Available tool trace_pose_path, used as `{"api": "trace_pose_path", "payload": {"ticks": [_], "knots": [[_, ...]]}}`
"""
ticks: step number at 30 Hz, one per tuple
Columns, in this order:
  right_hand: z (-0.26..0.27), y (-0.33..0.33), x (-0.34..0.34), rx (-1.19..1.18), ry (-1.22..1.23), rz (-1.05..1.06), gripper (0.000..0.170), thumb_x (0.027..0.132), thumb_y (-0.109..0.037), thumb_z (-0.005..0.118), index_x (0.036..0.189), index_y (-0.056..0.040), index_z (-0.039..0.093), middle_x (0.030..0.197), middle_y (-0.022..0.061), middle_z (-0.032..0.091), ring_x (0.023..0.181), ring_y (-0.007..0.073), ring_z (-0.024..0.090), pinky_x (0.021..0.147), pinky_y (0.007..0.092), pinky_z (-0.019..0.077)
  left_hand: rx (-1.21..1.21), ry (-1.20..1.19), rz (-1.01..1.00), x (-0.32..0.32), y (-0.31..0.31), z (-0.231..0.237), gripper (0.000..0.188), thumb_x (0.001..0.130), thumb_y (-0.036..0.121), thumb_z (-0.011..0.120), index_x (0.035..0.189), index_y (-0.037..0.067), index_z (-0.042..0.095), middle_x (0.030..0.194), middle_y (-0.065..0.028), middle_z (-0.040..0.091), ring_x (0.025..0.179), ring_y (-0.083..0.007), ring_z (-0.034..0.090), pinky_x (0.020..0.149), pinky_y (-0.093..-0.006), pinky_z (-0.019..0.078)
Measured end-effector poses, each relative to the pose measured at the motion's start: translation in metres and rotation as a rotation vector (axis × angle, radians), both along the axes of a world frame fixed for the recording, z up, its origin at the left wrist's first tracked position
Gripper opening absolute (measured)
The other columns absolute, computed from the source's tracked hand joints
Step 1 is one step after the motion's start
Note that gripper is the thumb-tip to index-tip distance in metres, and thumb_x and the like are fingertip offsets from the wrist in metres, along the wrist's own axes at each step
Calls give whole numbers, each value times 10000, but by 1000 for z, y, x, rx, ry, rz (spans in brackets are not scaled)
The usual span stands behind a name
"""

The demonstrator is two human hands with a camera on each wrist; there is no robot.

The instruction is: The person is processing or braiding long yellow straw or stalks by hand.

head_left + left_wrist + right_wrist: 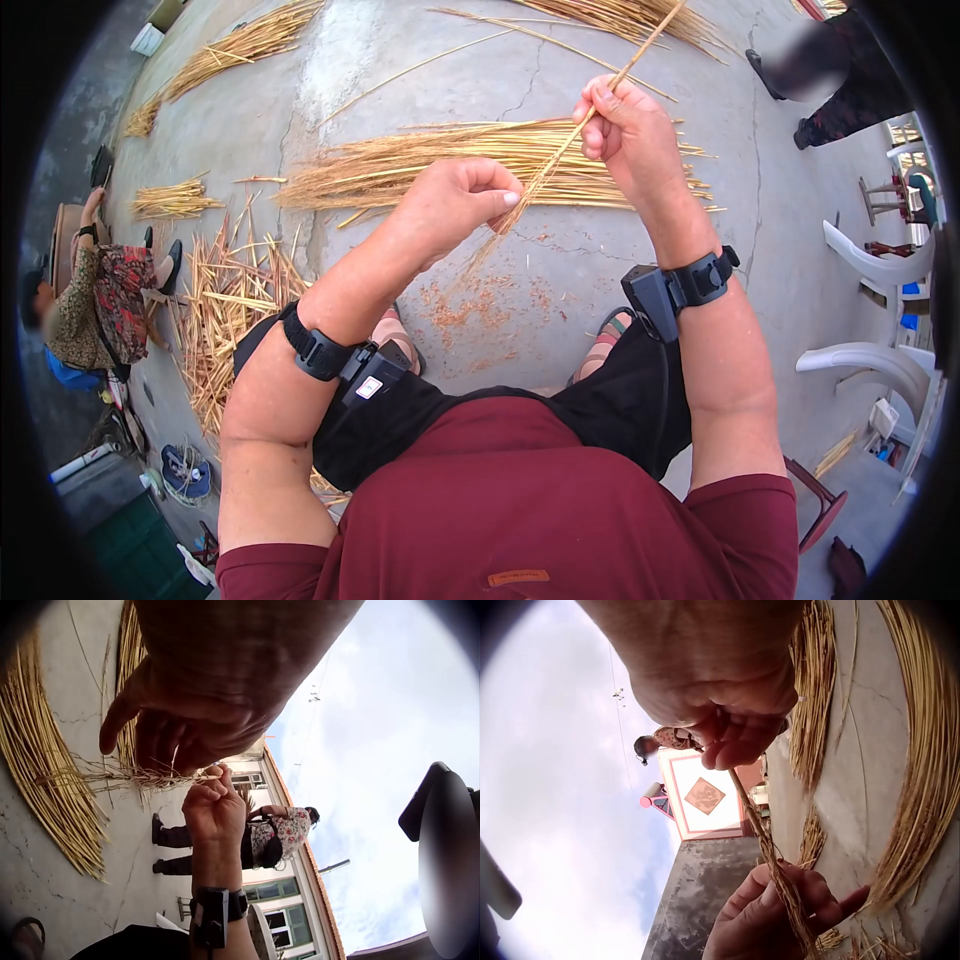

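A dry straw-coloured stalk with a branched, brushy seed head slants across the head view. My right hand grips its bare stem between thumb and curled fingers. Lower down, the thumb and fingers of my left hand pinch the stalk where its head begins to branch. From the right wrist view, the left thumb lies along the stalk and the other fingers pass behind it. Beyond both hands, a wide bundle of similar stalks lies on the concrete floor.
Reddish seeds or husks are scattered on the floor before my feet. A heap of cut stalks lies at left, with more bundles farther off. One person sits at the left; another stands at upper right. White chairs line the right.
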State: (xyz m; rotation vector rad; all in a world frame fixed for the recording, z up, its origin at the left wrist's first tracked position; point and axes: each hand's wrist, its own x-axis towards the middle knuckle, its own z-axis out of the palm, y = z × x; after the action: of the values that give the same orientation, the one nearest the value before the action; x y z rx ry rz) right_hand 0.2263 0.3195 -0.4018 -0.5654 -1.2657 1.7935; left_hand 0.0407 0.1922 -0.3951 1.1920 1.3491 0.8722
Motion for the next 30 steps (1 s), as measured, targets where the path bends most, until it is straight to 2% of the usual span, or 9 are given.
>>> {"api": "trace_pose_path", "payload": {"ticks": [4,7,18,27,30], "knots": [[1,-1,2,1,-13,37,169,978,-190,464,910,-53,535,773,40,586,544,71,499,505,200,418,-17,-4,-18,0,0,2,87,888,83,587,904,8,628,770,-4,606,704,-77,537,668,-227,449],[1,-2,1,18,4,59,168,971,-154,452,924,-29,554,775,56,596,537,68,530,482,194,459,-21,33,-32,-1,0,3,90,895,83,578,902,9,628,770,-3,603,701,-77,535,664,-224,451],[6,0,-1,9,5,45,180,971,-146,450,981,-3,560,782,61,596,546,75,533,496,197,462,74,78,64,4,0,8,138,896,104,590,986,16,647,807,24,598,730,-54,524,689,-211,449],[7,-6,-7,-15,-54,84,167,962,-174,488,970,-21,556,778,47,594,541,67,520,482,188,438,114,111,32,3,0,9,92,864,77,627,914,3,648,745,18,593,663,-59,530,604,-201,451],[8,-7,-6,-22,-73,64,164,956,-174,498,961,-22,559,771,45,592,532,60,526,473,182,447,141,245,49,5,1,9,81,864,73,623,912,15,655,734,29,588,657,-53,526,600,-205,451]]}}
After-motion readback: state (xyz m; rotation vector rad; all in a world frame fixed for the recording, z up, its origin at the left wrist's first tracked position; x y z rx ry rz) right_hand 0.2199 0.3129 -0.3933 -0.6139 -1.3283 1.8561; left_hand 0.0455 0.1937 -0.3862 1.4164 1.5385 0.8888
